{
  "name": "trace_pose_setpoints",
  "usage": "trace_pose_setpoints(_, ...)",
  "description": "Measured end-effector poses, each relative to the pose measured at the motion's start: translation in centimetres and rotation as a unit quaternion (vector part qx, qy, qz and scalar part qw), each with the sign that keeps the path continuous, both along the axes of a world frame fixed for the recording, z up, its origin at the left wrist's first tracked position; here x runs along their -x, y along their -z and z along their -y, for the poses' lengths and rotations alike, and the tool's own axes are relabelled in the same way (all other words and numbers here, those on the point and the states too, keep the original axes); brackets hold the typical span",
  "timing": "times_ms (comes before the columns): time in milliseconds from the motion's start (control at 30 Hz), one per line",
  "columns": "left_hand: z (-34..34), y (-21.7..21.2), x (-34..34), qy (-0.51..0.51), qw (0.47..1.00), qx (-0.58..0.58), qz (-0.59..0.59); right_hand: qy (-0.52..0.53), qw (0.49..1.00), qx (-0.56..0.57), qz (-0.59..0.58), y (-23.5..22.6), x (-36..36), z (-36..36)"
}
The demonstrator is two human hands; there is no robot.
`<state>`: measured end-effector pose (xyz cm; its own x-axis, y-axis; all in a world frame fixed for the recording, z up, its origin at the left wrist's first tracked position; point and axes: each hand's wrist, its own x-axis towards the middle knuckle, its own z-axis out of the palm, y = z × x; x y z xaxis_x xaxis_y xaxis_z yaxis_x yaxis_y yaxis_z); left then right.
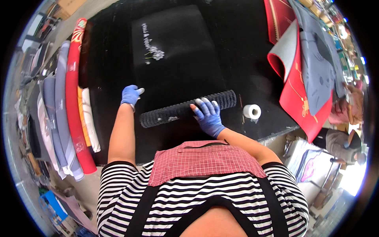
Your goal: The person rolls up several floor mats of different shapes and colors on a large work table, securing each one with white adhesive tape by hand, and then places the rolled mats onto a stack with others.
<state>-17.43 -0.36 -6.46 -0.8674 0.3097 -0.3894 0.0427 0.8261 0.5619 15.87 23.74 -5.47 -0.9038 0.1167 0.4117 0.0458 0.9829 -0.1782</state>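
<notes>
A dark ribbed roll of matting (185,108) lies slantwise on the black table in front of me. My right hand (209,116), in a blue glove with pale fingertips, rests on top of it with the fingers spread. Beyond the roll lies a flat black mat (177,31) with white lettering and a white flower print; whether the two are one piece I cannot tell. My left hand (131,96), gloved alike, is beside the flat mat's left edge, apart from the roll. Its fingers are curled closed, and what they hold, if anything, is hidden.
A white roll of tape (252,111) stands right of the ribbed roll. Several rolled mats, including a red one (73,79), lie along the table's left side. Red mats (292,94) and a grey mat (318,75) drape over the right edge. People are at the far right.
</notes>
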Motion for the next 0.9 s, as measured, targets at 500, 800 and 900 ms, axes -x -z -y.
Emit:
trace_pose_setpoints(500, -1.4, -0.3, -0.7, -0.034, 0.998, 0.047, -0.030, 0.002, 1.000, 0.013, -0.005, 0.1, 0.4, -0.1)
trace_pose_setpoints(800, -1.5, -2.7, -1.5, -0.019, 0.995, 0.067, -0.073, -0.050, 0.972, 0.065, 0.221, -6.3, 5.4, -3.1)
trace_pose_setpoints(900, -4.9, -7.0, -5.1, 0.097, 0.946, -0.018, -0.309, -0.062, 0.931, 0.090, 0.347, -7.7, 8.7, -5.0)
